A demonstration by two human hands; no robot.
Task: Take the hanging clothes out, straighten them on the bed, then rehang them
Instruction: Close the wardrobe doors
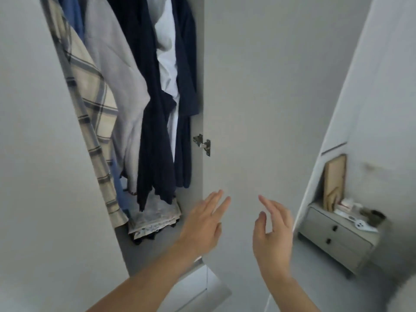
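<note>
Head cam is looking down into an open wardrobe, so going left to right: at the far left there's a plain pale door panel filling that side. Just past its edge the hanging clothes start. First a cream shirt with a blue-grey plaid pattern, with a bit of a blue garment peeking out behind it up top. Next to that hangs a light grey shirt, then a dark navy piece that drops lowest of the bunch, then a white shirt squeezed in, and one more navy garment right up against the wardrobe's right wall. All of them are on the rail side, though the rail and hangers themselves are out of shot. Down on the wardrobe floor under the navy one sits a small stack of folded fabrics, pale with a faint print, something dark underneath.

On the right door's inner edge you can see a metal hinge. The left hand is up in front of that door's bottom edge, fingers straight and spread a bit, holding nothing. The right hand is just beside it, fingers loosely bent, thumb apart, also holding nothing. Neither hand touches the clothes.

Far right, low down, there's a grey two-drawer nightstand with a wooden board leaning on the wall and some small blurry bits on top that I can't make out.
</note>
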